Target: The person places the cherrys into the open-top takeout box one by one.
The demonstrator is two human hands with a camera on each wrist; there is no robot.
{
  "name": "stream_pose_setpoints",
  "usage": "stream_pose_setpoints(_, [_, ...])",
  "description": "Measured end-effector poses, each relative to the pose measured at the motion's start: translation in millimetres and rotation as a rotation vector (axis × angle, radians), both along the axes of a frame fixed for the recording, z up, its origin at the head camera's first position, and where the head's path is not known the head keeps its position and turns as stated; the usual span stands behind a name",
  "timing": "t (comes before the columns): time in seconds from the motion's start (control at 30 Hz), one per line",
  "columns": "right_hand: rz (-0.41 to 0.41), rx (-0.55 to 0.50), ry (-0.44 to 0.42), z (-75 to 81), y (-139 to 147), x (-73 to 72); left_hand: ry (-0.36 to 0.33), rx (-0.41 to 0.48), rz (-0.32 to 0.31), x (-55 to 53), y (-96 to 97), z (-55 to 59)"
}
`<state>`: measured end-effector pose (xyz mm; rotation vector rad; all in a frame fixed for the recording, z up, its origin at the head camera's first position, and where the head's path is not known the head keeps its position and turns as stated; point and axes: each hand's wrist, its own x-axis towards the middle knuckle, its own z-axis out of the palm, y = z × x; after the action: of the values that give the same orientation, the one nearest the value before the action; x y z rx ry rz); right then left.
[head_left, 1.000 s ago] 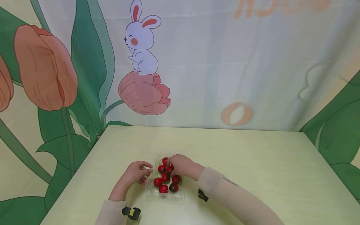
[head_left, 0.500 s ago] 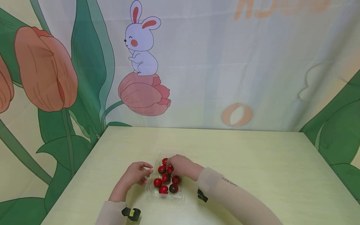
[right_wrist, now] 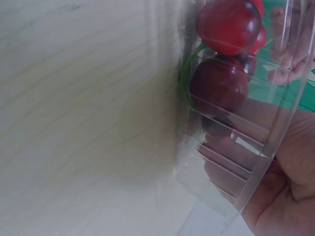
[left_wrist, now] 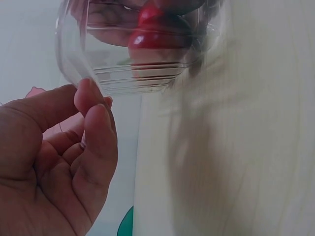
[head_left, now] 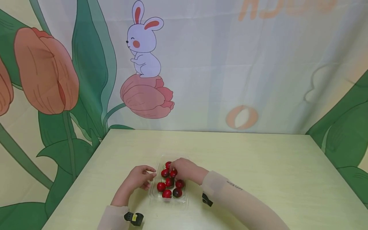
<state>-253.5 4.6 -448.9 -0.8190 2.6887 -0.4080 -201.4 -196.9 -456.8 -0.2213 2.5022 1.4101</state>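
A clear plastic box (head_left: 153, 191) holds several red and dark red cherries (head_left: 167, 193), some with green stems. My left hand (head_left: 139, 176) is at its left side; in the left wrist view the thumb and a finger (left_wrist: 97, 123) pinch the rim. My right hand (head_left: 187, 169) reaches over the right side into the box, fingers down among the cherries at the far end. Through the clear wall in the right wrist view, a finger (right_wrist: 221, 160) lies beside a dark cherry (right_wrist: 219, 86). Its fingertips are partly hidden, so a hold on a cherry cannot be made out.
The box stands on a pale yellow table (head_left: 244, 172). Behind the table hangs a curtain (head_left: 230, 64) printed with tulips and a rabbit. Black wrist cameras (head_left: 135, 218) sit at both cuffs.
Both hands stay almost in place at the box. The cherries show no clear shift; the whole head view has moved very slightly.
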Motion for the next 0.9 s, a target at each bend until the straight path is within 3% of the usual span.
stream_pose_setpoints(0.57, [0.025,-0.033,-0.026,7.5,3.1,-3.0,-0.015,-0.006,0.006,-0.5,-0.2,1.5])
stream_pose_setpoints(0.9, [0.087,-0.185,0.036,19.2,18.1,-1.9,-0.011,-0.017,0.009,-0.3,0.4,-0.1])
